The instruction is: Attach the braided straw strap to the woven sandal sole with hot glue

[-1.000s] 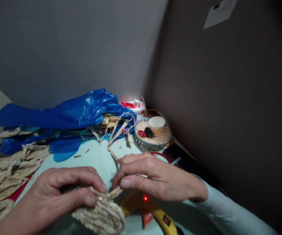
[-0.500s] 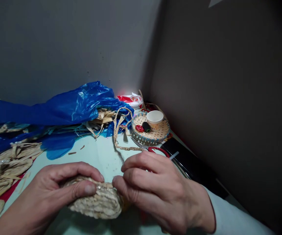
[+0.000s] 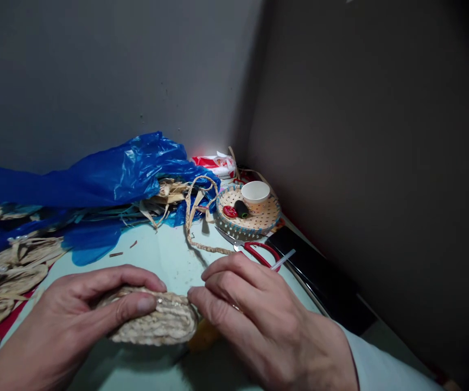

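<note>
My left hand [image 3: 71,320] is closed around an oval coil of braided straw [image 3: 157,323], thumb on top and fingers curled over its far edge. My right hand [image 3: 254,315] pinches the coil's right end with thumb and bent fingers. A loose braided straw cord [image 3: 196,231] runs from under my right hand back to the blue bag. A yellow tool [image 3: 204,336] shows just below the coil, mostly hidden by my right hand.
A blue plastic bag [image 3: 108,179] with straw strips lies at the back. Right of it, a woven tray [image 3: 247,224] holds a paper cup [image 3: 255,193] and thread spools. Red-handled scissors [image 3: 254,250], a dark phone [image 3: 316,274] and straw bundles [image 3: 6,277] are nearby.
The braided coil has been lowered flat onto the table. My right hand has slid over the yellow tool, hiding its red light. The view has shifted slightly upward.
</note>
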Available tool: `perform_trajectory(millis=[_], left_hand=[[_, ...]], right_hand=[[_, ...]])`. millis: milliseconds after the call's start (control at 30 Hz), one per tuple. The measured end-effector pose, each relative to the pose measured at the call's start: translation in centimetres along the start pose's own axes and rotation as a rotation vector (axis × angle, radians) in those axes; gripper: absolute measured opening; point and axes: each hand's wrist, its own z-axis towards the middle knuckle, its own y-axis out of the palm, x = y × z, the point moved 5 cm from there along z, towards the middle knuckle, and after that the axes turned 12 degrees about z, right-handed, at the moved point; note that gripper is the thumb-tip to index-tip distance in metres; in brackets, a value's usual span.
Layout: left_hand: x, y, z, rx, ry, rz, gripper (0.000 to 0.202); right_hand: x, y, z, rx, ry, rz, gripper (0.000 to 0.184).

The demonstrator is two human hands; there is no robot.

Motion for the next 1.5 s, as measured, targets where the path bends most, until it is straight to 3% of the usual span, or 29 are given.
perform_trajectory(millis=[367,867,1167,1333,1500], left_hand=[[0.1,-0.2,-0.1,0.054,0.013,0.048,0.032],[0.3,-0.2,-0.5,0.143,-0.077,-0.013,0.033],[0.0,1.6,-0.9,0.203,-0.170,-0.286,0.037],[0.1,3.0,-1.4,0.105,-0.155,-0.528,0.039],[1.1,3.3,-1.4,-0.052,-0.071,-0.411,0.047]], right_hand=[[-0.1,0.0,-0.2,0.040,-0.014,-0.002,0.035],[0.3,1.1,-1.0,0.131,0.028,-0.030,0.028],[1.5,1.7,-0.7,0.276,0.130,0.044,0.024],[2.3,0.7,-0.6,0.269,0.075,0.076,0.027],[2.1,-0.8,-0.3,0.163,0.017,0.039,0.025]])
